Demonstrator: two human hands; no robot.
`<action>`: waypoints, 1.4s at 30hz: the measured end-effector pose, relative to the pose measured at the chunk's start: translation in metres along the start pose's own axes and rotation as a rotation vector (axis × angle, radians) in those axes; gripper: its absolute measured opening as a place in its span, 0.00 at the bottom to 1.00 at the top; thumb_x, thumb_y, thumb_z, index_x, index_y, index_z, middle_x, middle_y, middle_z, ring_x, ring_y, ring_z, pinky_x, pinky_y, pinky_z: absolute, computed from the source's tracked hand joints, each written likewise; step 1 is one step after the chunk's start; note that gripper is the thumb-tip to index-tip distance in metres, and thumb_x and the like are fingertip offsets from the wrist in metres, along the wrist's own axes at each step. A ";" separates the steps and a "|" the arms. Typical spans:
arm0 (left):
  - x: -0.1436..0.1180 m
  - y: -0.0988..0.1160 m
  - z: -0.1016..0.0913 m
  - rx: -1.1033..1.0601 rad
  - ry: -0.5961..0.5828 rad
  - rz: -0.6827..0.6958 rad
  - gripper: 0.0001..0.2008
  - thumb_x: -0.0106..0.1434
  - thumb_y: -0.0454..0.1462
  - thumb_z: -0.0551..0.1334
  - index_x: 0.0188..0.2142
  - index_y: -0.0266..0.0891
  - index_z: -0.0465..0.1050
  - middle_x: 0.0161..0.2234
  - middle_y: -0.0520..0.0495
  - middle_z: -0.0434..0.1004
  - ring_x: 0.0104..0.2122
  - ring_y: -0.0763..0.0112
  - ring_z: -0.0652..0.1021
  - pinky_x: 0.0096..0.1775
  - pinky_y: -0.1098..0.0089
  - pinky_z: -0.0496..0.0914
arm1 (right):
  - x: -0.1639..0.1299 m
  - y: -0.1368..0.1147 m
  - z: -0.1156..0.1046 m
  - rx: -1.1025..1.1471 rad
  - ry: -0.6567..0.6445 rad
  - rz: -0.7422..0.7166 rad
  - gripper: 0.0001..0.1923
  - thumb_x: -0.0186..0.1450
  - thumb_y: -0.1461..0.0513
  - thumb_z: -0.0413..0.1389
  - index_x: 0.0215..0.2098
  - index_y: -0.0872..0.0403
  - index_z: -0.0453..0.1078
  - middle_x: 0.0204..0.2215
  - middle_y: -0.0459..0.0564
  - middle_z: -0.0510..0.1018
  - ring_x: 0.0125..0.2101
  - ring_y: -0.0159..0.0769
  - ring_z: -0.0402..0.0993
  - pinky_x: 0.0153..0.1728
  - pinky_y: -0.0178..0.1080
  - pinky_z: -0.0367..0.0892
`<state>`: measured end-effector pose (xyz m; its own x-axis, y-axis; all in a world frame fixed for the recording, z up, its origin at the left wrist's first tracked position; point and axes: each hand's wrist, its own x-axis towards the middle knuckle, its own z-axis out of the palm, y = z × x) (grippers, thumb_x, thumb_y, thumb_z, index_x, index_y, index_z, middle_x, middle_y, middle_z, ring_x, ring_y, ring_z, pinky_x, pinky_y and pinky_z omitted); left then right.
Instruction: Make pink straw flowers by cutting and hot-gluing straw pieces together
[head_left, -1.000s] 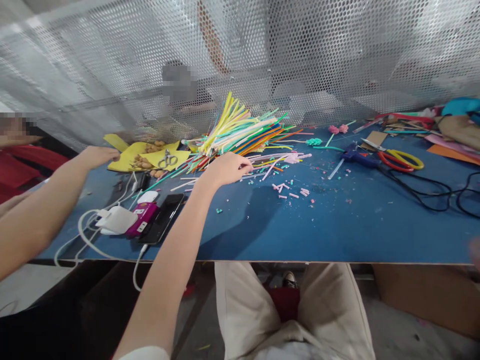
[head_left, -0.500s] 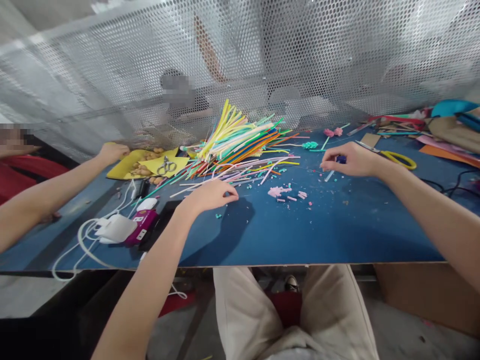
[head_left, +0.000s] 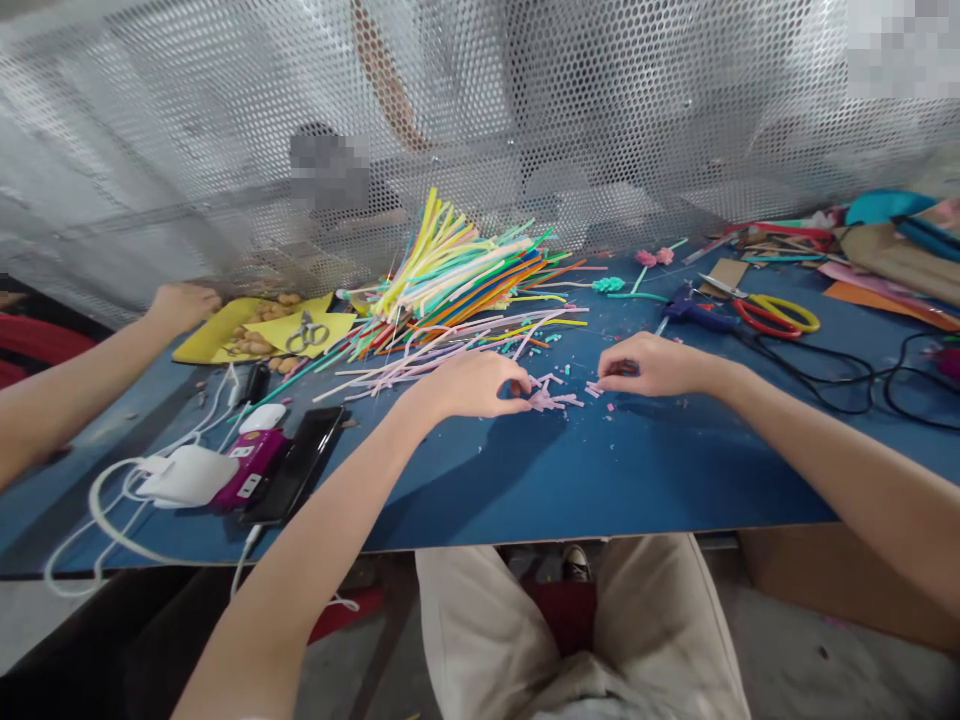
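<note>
Short lilac pipe cleaner pieces lie in a small heap on the blue table. My left hand is at the heap's left edge, its thumb and forefinger curved and a little apart. On the other side, my right hand has its fingertips pinched together at a few loose lilac pieces. Behind that hand lies a blue glue gun with a black cord. Beyond my left hand, long lilac pipe cleaners are spread out, in front of a large multicoloured bundle.
Red-handled and yellow-handled scissors lie to the right. A pink-and-green pipe cleaner flower is at the back. On the left are a phone, a purple power strip and another person's hand by a yellow tray.
My right hand has left the glue gun and come left and nearer to the loose lilac pieces. My left hand has moved right to the heap. The view has shifted slightly.
</note>
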<state>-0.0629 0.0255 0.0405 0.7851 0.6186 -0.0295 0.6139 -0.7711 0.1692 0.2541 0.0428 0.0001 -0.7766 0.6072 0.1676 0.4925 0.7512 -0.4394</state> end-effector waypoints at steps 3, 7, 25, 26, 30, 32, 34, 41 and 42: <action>0.003 0.001 0.011 0.004 0.033 0.046 0.11 0.66 0.47 0.65 0.40 0.45 0.81 0.38 0.49 0.83 0.35 0.66 0.80 0.35 0.68 0.66 | 0.003 -0.007 0.013 -0.072 0.004 -0.059 0.17 0.69 0.47 0.56 0.37 0.52 0.75 0.30 0.47 0.78 0.32 0.34 0.72 0.37 0.38 0.62; 0.001 -0.003 0.024 -0.019 0.062 0.063 0.10 0.69 0.44 0.62 0.39 0.43 0.79 0.38 0.49 0.82 0.34 0.68 0.79 0.35 0.68 0.66 | 0.008 -0.016 0.022 -0.128 0.029 -0.077 0.20 0.67 0.45 0.58 0.41 0.52 0.74 0.37 0.50 0.77 0.37 0.38 0.72 0.41 0.39 0.61; -0.006 -0.008 0.027 0.000 0.166 0.030 0.12 0.75 0.42 0.55 0.43 0.42 0.76 0.41 0.46 0.82 0.41 0.64 0.80 0.43 0.66 0.68 | 0.014 -0.012 0.037 -0.046 0.013 -0.028 0.17 0.70 0.48 0.56 0.40 0.52 0.73 0.29 0.47 0.73 0.32 0.35 0.67 0.38 0.38 0.58; -0.006 -0.008 0.027 0.003 0.167 0.022 0.12 0.75 0.41 0.55 0.43 0.42 0.76 0.41 0.47 0.82 0.41 0.64 0.80 0.43 0.66 0.68 | 0.014 -0.012 0.037 -0.041 0.014 -0.030 0.16 0.70 0.48 0.56 0.40 0.53 0.73 0.29 0.47 0.73 0.31 0.34 0.67 0.39 0.38 0.58; -0.007 -0.008 0.023 0.018 0.178 0.015 0.12 0.75 0.42 0.54 0.44 0.41 0.75 0.42 0.47 0.82 0.42 0.64 0.80 0.43 0.66 0.67 | 0.011 -0.009 0.034 -0.037 0.028 -0.041 0.16 0.71 0.49 0.56 0.40 0.53 0.74 0.30 0.47 0.74 0.32 0.35 0.67 0.39 0.38 0.59; -0.008 -0.008 0.023 0.020 0.187 0.015 0.13 0.75 0.42 0.53 0.44 0.41 0.74 0.42 0.47 0.82 0.42 0.64 0.80 0.43 0.66 0.67 | 0.010 -0.007 0.033 -0.033 0.025 -0.039 0.15 0.72 0.50 0.55 0.39 0.53 0.74 0.30 0.48 0.75 0.33 0.36 0.68 0.39 0.39 0.59; -0.008 -0.009 0.024 0.016 0.197 0.014 0.12 0.75 0.42 0.53 0.44 0.41 0.74 0.42 0.47 0.82 0.41 0.64 0.80 0.43 0.66 0.67 | 0.010 -0.006 0.031 -0.031 0.019 -0.043 0.15 0.72 0.52 0.53 0.39 0.52 0.74 0.31 0.49 0.77 0.34 0.37 0.70 0.40 0.39 0.60; -0.006 -0.014 0.029 0.007 0.201 0.027 0.12 0.75 0.42 0.55 0.42 0.40 0.74 0.40 0.47 0.82 0.40 0.65 0.80 0.42 0.67 0.68 | 0.009 -0.008 0.017 -0.072 0.083 -0.067 0.17 0.75 0.57 0.46 0.43 0.53 0.76 0.39 0.52 0.82 0.40 0.40 0.75 0.45 0.42 0.63; -0.006 -0.014 0.030 0.014 0.196 0.032 0.12 0.75 0.42 0.55 0.41 0.40 0.74 0.39 0.47 0.82 0.40 0.65 0.80 0.42 0.66 0.68 | 0.008 -0.010 0.015 -0.064 0.080 -0.079 0.17 0.75 0.57 0.46 0.44 0.52 0.76 0.40 0.52 0.82 0.40 0.39 0.75 0.45 0.42 0.64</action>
<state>-0.0741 0.0284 0.0091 0.7743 0.6101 0.1681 0.5910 -0.7921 0.1528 0.2367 0.0363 -0.0073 -0.7813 0.5624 0.2708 0.4573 0.8110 -0.3648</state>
